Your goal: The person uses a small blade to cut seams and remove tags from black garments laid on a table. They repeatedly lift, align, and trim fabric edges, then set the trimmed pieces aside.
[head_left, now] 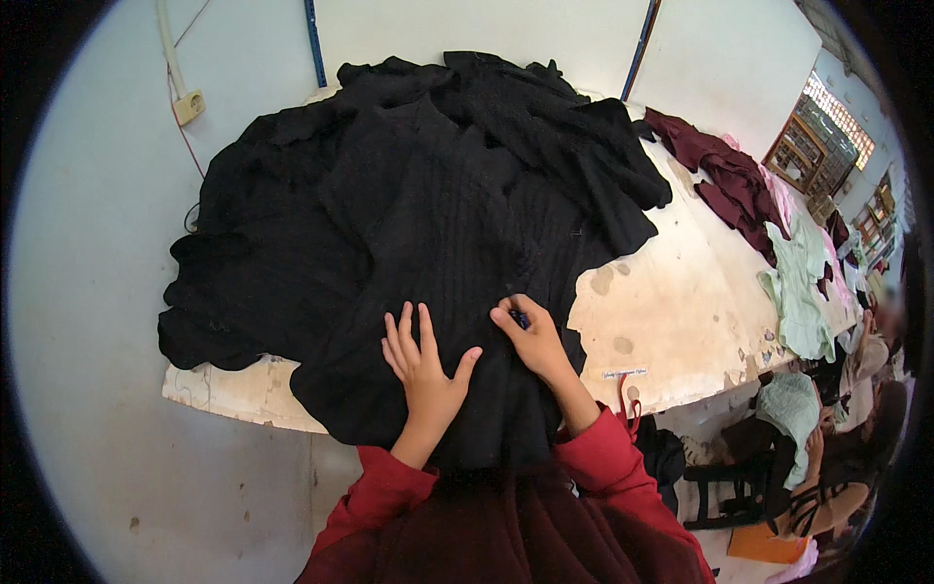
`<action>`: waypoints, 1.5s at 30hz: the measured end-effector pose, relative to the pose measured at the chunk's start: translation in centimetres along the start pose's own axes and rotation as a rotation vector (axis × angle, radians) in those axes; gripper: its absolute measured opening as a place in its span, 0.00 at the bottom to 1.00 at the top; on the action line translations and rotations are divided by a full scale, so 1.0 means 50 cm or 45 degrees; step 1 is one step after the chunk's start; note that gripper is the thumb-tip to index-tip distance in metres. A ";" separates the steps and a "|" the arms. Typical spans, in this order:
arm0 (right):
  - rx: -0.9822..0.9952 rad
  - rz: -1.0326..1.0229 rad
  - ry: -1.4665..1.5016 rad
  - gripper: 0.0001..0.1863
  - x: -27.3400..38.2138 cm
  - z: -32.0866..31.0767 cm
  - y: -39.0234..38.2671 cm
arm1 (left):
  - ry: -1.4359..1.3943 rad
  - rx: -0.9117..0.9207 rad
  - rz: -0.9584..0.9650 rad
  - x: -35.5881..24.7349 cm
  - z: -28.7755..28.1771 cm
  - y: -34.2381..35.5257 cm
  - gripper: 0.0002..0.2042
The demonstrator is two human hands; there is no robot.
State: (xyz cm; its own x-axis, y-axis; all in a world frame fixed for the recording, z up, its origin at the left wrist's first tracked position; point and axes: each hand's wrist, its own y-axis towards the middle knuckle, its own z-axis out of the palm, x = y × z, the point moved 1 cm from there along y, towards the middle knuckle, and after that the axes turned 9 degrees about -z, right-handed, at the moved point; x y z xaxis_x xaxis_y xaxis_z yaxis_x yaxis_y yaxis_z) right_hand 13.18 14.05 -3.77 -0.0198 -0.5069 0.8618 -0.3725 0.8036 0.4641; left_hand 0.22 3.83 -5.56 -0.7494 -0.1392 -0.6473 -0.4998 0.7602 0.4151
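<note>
A big heap of black knitted garments [418, 204] covers most of a worn, stained table [671, 321]. My left hand [423, 365] lies flat on the front garment, fingers spread. Just to its right, my right hand [530, 341] is closed around a small dark tool [520, 317] whose tip presses into the black fabric. Both red sleeves come up from the lower edge.
Dark red garments [725, 175] and pale green ones [798, 282] lie along the table's right side. A seated person [827, 448] is at the lower right with a black chair [730, 487]. A wall socket [190, 105] is on the pale wall at the left.
</note>
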 end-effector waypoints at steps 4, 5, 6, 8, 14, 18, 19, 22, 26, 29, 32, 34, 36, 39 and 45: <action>0.040 0.405 0.888 0.07 0.064 -0.012 -0.024 | -0.501 0.014 -0.062 -0.038 -0.036 0.008 0.31; 0.042 0.382 0.967 0.07 0.071 -0.008 -0.028 | -0.703 0.078 -0.124 -0.054 -0.045 0.009 0.29; 0.045 0.359 1.048 0.07 0.077 -0.004 -0.031 | -0.901 0.143 -0.188 -0.062 -0.049 0.009 0.27; 0.056 0.359 1.101 0.06 0.085 0.001 -0.035 | -1.153 0.232 -0.266 -0.067 -0.047 0.008 0.20; 0.073 0.298 1.110 0.07 0.097 0.003 -0.050 | -1.596 0.482 -0.561 -0.088 -0.087 0.006 0.12; -0.015 -0.020 0.417 0.10 0.128 -0.008 -0.040 | -1.805 0.465 -0.642 -0.076 -0.086 -0.002 0.09; -0.002 -0.071 0.264 0.11 0.142 -0.019 -0.035 | -1.837 0.432 -0.653 -0.075 -0.086 -0.002 0.08; 0.072 -0.261 -0.149 0.15 0.203 -0.052 -0.020 | -1.876 0.445 -0.681 -0.070 -0.099 -0.008 0.11; 0.209 -0.595 -0.460 0.15 0.241 -0.077 -0.012 | -1.971 0.394 -0.697 -0.086 -0.099 -0.004 0.18; 0.184 -0.767 -0.622 0.12 0.268 -0.065 -0.011 | -2.010 0.435 -0.683 -0.078 -0.098 -0.008 0.22; 0.214 -0.874 -0.817 0.11 0.270 -0.060 -0.004 | -2.043 0.455 -0.691 -0.076 -0.099 -0.011 0.22; 0.220 -0.901 -0.823 0.11 0.271 -0.059 0.000 | -2.047 0.463 -0.700 -0.080 -0.102 -0.011 0.22; 0.242 -0.913 -0.820 0.11 0.270 -0.058 0.002 | -2.037 0.459 -0.700 -0.080 -0.103 -0.011 0.22; 0.265 -0.916 -0.798 0.11 0.264 -0.056 0.002 | -2.039 0.459 -0.680 -0.078 -0.099 -0.012 0.21; 0.232 -0.913 -0.742 0.11 0.253 -0.052 0.004 | -2.044 0.472 -0.656 -0.079 -0.102 -0.013 0.21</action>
State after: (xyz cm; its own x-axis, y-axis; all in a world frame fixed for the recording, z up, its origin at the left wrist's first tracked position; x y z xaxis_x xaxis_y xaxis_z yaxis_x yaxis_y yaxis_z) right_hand 15.24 8.62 7.76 -0.1722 -0.9775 0.1221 -0.6140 0.2034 0.7626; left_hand 1.30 0.68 0.00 0.7057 0.1506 -0.6923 -0.2383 0.9707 -0.0317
